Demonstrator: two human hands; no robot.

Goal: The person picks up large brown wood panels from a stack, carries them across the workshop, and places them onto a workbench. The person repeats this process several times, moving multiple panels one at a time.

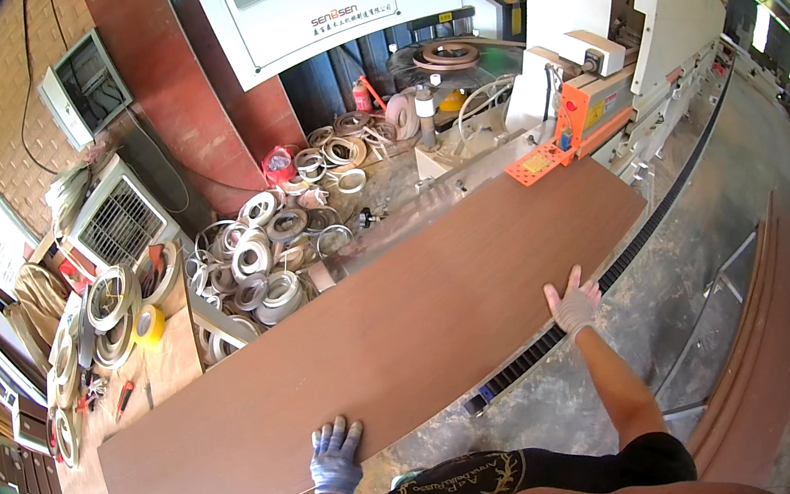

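Both gloved hands press flat, fingers spread, on the long brown panel's (378, 340) near edge: left hand (335, 458) by the body, right hand (573, 303) further along, steadying it level beside the edge-banding machine (612, 65) and its black track (620, 266).
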